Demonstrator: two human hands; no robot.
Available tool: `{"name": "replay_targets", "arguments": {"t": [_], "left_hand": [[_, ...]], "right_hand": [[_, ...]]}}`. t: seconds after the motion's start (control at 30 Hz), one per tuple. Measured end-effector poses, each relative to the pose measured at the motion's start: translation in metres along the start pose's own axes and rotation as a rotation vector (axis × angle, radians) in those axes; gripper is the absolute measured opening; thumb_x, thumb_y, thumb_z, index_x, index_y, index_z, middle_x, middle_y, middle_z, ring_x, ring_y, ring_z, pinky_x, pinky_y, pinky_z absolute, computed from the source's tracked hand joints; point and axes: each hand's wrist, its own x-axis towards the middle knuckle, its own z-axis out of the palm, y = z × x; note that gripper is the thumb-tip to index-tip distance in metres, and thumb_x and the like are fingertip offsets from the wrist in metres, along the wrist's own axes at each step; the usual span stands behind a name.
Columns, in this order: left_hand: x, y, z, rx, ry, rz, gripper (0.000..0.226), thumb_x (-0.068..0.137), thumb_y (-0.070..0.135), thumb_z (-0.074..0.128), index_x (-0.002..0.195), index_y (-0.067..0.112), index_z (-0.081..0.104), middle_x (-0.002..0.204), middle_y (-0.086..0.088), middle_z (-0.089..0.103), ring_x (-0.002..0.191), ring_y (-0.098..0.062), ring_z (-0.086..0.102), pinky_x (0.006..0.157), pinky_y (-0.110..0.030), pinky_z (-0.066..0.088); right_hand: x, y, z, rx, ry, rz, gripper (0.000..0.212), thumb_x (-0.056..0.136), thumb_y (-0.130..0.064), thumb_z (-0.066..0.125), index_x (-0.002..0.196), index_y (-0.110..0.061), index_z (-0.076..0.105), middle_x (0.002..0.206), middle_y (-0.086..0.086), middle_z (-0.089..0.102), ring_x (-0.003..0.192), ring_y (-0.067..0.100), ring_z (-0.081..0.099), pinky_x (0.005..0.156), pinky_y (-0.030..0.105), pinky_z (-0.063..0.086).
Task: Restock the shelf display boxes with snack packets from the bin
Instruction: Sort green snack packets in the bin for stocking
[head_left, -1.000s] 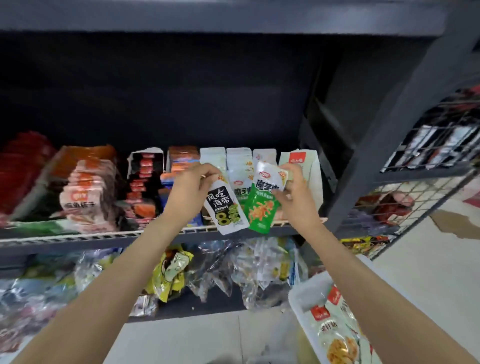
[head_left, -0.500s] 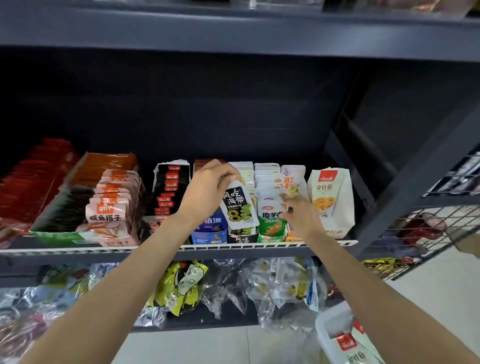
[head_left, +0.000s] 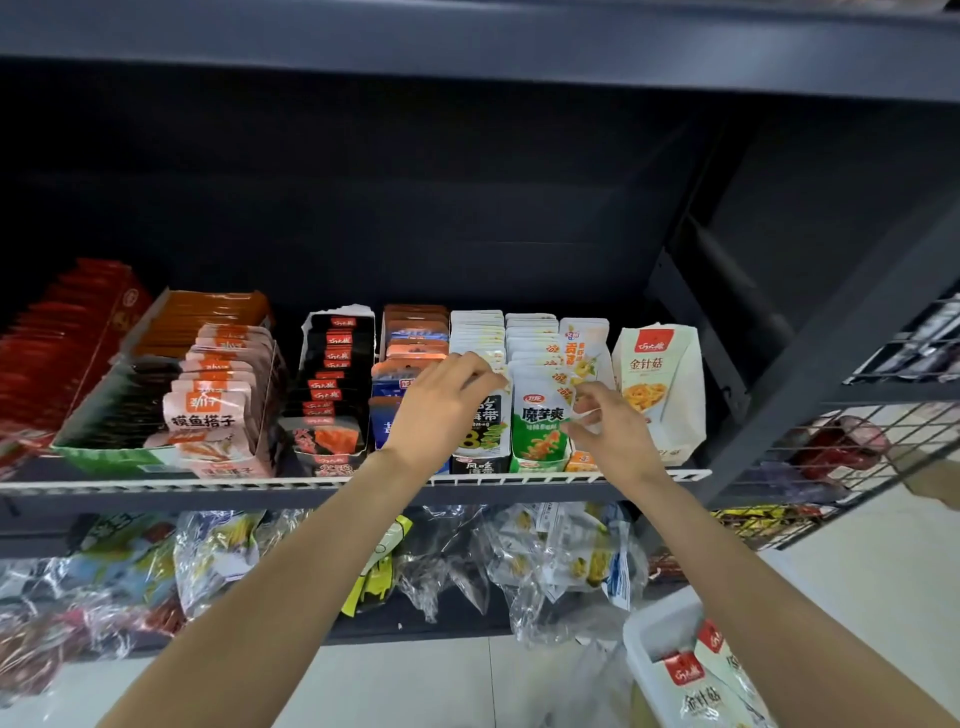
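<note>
On the shelf (head_left: 208, 482), a black-and-white kelp packet (head_left: 485, 428) stands at the front of its display box. My left hand (head_left: 441, 410) grips its top edge with curled fingers. Just to the right, a green-and-white konjac packet (head_left: 540, 423) stands upright at the front of its own row. My right hand (head_left: 610, 434) pinches that packet's right edge between thumb and fingertips. The white bin (head_left: 647, 636) sits at the bottom right on the floor with red-labelled enoki packets (head_left: 698, 680) inside.
More display boxes fill the shelf: pink fish packets (head_left: 208, 410), black packets (head_left: 332, 374), orange-and-blue packets (head_left: 410, 348) and a white enoki bag (head_left: 657, 384) at the right end. Clear bags of snacks (head_left: 545, 566) crowd the lower shelf. A wire rack (head_left: 857, 447) stands on the right.
Both packets went from in front of the shelf edge down into the fronts of their boxes. The view lifted, so the shelf sits higher and the bin shows less.
</note>
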Motion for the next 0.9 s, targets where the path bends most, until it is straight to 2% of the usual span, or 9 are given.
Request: {"name": "replay_targets", "arguments": {"t": [0.13,0.23,0.4,0.5,0.63,0.73,0.83,0.9], "left_hand": [[0.007,-0.006,-0.001,-0.11,-0.076,0.007,0.039,0.065,-0.017,0.068,0.095,0.008,0.071,0.086,-0.01,0.063,0.073,-0.027,0.063,0.056,-0.03,0.053],[0.01,-0.012,-0.001,-0.157,-0.183,0.042,0.033,0.071,-0.01,0.072,0.097,0.011,0.071,0.088,-0.007,0.062,0.074,-0.024,0.064,0.061,-0.029,0.055],[0.003,-0.013,0.015,-0.024,-0.176,-0.023,0.048,0.06,-0.01,0.081,0.1,0.013,0.071,0.088,-0.005,0.065,0.076,-0.027,0.064,0.064,-0.037,0.055],[0.002,-0.008,0.02,0.079,-0.196,-0.069,0.055,0.059,-0.003,0.084,0.11,0.013,0.069,0.096,-0.006,0.065,0.084,-0.028,0.063,0.069,-0.039,0.052],[0.003,-0.004,0.019,0.035,-0.254,-0.155,0.048,0.09,0.016,0.06,0.136,0.021,0.047,0.125,-0.003,0.053,0.116,-0.024,0.047,0.099,-0.036,0.036],[0.005,-0.001,0.02,0.055,-0.228,-0.202,0.05,0.094,0.014,0.053,0.142,0.02,0.038,0.137,-0.004,0.045,0.125,-0.023,0.04,0.104,-0.035,0.033],[0.004,0.0,0.023,0.152,-0.297,-0.203,0.061,0.096,0.012,0.05,0.149,0.017,0.021,0.152,-0.002,0.029,0.14,-0.02,0.024,0.114,-0.031,0.02],[0.005,0.001,0.024,0.221,-0.34,-0.191,0.065,0.096,0.012,0.05,0.15,0.017,0.013,0.156,0.0,0.02,0.145,-0.017,0.012,0.117,-0.03,0.011]], "right_hand": [[0.0,0.001,0.002,0.021,0.001,0.003,0.042,0.088,-0.019,0.064,0.126,-0.01,0.048,0.108,0.006,0.055,0.088,0.015,0.055,0.073,0.019,0.038],[0.002,0.001,0.004,0.027,0.006,0.006,0.041,0.09,-0.019,0.061,0.128,-0.009,0.048,0.106,0.003,0.053,0.088,0.013,0.054,0.073,0.019,0.037],[0.008,0.001,0.007,-0.016,0.042,0.009,0.029,0.093,-0.016,0.056,0.121,-0.007,0.054,0.109,0.006,0.061,0.086,0.012,0.053,0.076,0.02,0.04],[0.01,0.003,0.009,-0.036,0.031,0.027,0.019,0.093,-0.014,0.055,0.11,-0.006,0.059,0.107,0.007,0.063,0.084,0.012,0.054,0.074,0.018,0.039],[0.013,0.003,0.011,-0.019,0.085,0.062,0.016,0.094,-0.015,0.053,0.1,-0.006,0.065,0.098,0.006,0.068,0.08,0.012,0.055,0.067,0.017,0.036],[0.018,0.001,0.011,-0.064,0.094,0.079,0.016,0.096,-0.015,0.051,0.093,-0.009,0.066,0.091,0.006,0.069,0.071,0.015,0.056,0.062,0.026,0.038],[0.024,-0.001,0.009,-0.099,0.081,0.111,0.017,0.096,-0.017,0.051,0.092,-0.011,0.066,0.094,0.006,0.07,0.077,0.02,0.061,0.066,0.031,0.049],[0.026,-0.003,0.007,-0.129,0.056,0.128,0.018,0.096,-0.019,0.051,0.097,-0.011,0.067,0.099,0.007,0.069,0.083,0.022,0.063,0.071,0.032,0.052]]}}
